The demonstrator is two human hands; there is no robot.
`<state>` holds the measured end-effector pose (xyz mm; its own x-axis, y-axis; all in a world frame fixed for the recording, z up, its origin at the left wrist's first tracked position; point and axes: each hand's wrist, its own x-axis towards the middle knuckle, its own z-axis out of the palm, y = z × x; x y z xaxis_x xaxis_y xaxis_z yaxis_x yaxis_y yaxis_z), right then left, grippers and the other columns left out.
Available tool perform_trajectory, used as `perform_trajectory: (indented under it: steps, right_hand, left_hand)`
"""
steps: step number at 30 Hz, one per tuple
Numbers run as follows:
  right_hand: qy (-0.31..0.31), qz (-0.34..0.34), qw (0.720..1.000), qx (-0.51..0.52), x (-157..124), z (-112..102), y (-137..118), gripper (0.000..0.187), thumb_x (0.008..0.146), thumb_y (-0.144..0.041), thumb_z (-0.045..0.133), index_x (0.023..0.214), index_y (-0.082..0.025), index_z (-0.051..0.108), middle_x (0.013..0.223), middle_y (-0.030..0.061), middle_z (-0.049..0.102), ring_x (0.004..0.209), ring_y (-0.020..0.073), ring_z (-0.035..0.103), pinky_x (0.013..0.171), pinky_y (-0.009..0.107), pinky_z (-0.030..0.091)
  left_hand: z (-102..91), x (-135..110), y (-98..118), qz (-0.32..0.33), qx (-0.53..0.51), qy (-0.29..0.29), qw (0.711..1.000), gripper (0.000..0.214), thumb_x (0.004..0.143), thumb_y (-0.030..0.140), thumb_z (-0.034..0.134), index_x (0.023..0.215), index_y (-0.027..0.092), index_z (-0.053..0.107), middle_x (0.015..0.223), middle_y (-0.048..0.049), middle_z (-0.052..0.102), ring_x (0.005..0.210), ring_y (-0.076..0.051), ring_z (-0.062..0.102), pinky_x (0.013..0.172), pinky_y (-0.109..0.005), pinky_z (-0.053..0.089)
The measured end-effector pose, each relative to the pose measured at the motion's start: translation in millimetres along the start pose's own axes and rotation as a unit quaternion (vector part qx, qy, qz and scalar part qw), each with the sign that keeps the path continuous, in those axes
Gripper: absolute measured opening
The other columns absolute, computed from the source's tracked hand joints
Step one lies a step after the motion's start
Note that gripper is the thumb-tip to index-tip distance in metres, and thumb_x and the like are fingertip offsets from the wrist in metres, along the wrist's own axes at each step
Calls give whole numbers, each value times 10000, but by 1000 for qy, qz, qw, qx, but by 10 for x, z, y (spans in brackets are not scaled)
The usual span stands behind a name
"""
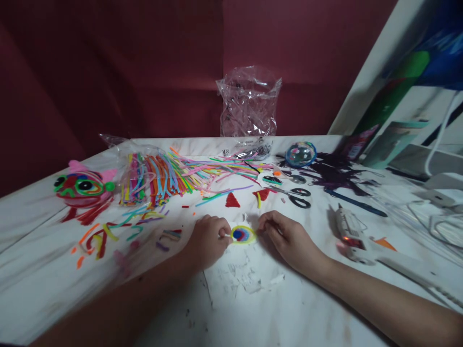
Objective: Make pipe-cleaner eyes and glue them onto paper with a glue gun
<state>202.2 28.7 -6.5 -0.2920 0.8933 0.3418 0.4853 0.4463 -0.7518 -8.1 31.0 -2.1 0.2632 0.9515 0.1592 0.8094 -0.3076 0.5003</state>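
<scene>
Between my two hands lies a small oval of coiled pipe cleaners (244, 234), with a yellow rim, pale bands and a blue and red middle. My left hand (210, 242) is closed, thumb and forefinger pinching the left end of the oval. On the other side my right hand (287, 237) has its fingers curled together at the oval's right tip; whatever it pinches there is hidden. Just beyond the hands sit a red fuzzy triangle (232, 200) and another red piece (263, 194) with a yellow strip.
Scissors (298, 196) and a blue pen-like tool (356, 202) lie beyond my right hand. A hot glue gun (350, 233) rests at right. Pipe cleaner bundles (155, 178), a decorated fish-like figure (85, 185), a clear ball (301, 154) and a plastic bag (249, 103) stand farther back.
</scene>
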Motion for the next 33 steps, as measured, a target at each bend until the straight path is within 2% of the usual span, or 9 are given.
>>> perform_trajectory:
  steps: [3,7,9,13,15,19,23,27,33]
  right_hand:
    - [25,-10,1000,4,-13,-4,-30,146,855,-165,391,855,-213,529,781,12,621,738,160,586,691,280,453]
    - [-37,-24,999,-22,-14,8,-50,130,829,-155,415,802,-219,525,708,-5,594,645,151,559,630,266,444]
    - [-40,-6,999,-5,4,13,-41,132,832,-165,413,790,-220,526,709,-2,597,651,153,562,636,272,445]
    - [48,41,994,87,84,-31,12,117,843,-286,450,808,-208,531,739,20,602,712,171,578,685,300,458]
    - [86,54,990,95,131,-78,39,142,812,-336,493,804,-201,534,730,18,581,681,167,562,652,297,453]
    - [95,72,990,78,191,-137,90,196,796,-383,513,807,-193,561,721,19,576,634,162,532,575,284,427]
    - [64,72,994,47,196,-115,147,197,798,-364,503,736,-192,578,681,21,606,627,166,542,591,290,432]
    - [-7,51,999,-1,164,-79,160,134,769,-250,512,692,-196,607,662,15,640,625,172,567,611,296,444]
    - [-50,11,997,-63,124,-81,96,149,687,-101,519,705,-201,627,729,27,647,682,181,581,647,293,451]
  left_hand:
    - [-9,0,-2,2,1,-3,1000,120,669,83,648,703,196,630,710,13,623,759,-172,549,720,-291,391]
    - [-18,-7,10,5,8,-1,1000,105,679,93,644,708,193,632,714,9,625,761,-176,552,730,-298,393]
    - [-26,-11,19,7,13,0,1000,102,686,96,639,710,195,633,717,8,630,767,-179,558,733,-298,393]
    - [-52,-7,6,15,26,6,1000,144,796,132,546,694,198,622,714,0,642,769,-179,571,725,-292,401]
    - [-64,3,-20,14,32,20,999,192,849,147,483,720,187,619,756,-25,652,800,-191,575,752,-306,406]
    - [-61,18,-78,0,66,72,995,169,825,132,509,948,167,619,1004,-83,658,999,-258,542,855,-384,385]
    - [-34,14,-110,3,89,63,994,208,810,150,555,1012,179,599,1070,-76,656,1036,-269,537,872,-410,384]
    - [-6,-1,-100,23,69,71,995,208,801,227,601,1006,187,594,1051,-70,657,1033,-264,540,874,-411,387]
    - [28,-36,-17,91,38,61,993,407,664,274,737,1035,197,590,1084,-70,652,1035,-266,542,900,-409,383]
